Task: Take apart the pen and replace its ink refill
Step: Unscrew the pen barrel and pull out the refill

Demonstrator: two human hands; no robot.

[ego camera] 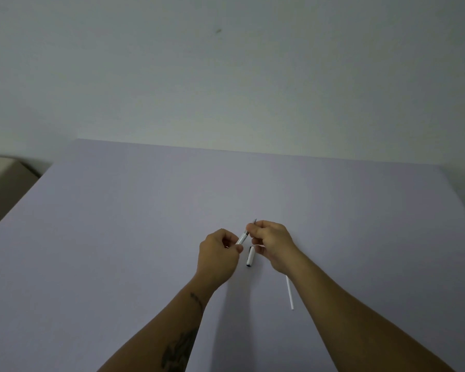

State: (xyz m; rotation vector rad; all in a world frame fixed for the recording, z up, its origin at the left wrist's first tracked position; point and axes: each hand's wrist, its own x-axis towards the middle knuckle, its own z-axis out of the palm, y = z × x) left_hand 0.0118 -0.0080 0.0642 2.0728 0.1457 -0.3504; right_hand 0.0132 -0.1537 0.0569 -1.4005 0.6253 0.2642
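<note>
A slim white pen (243, 236) is held above the lilac table (118, 237), tilted with its tip pointing up and away. My left hand (218, 253) grips the pen's lower barrel. The front end near the tip is pinched by my right hand (273, 244). A short white cap (250, 256) lies on the table just below and between the hands. One thin white refill tube (289, 292) rests on the table beside my right forearm, its upper end hidden under the wrist.
The table's far edge meets a plain pale wall (226, 76). A beige piece of furniture (3, 178) stands past the table's left edge.
</note>
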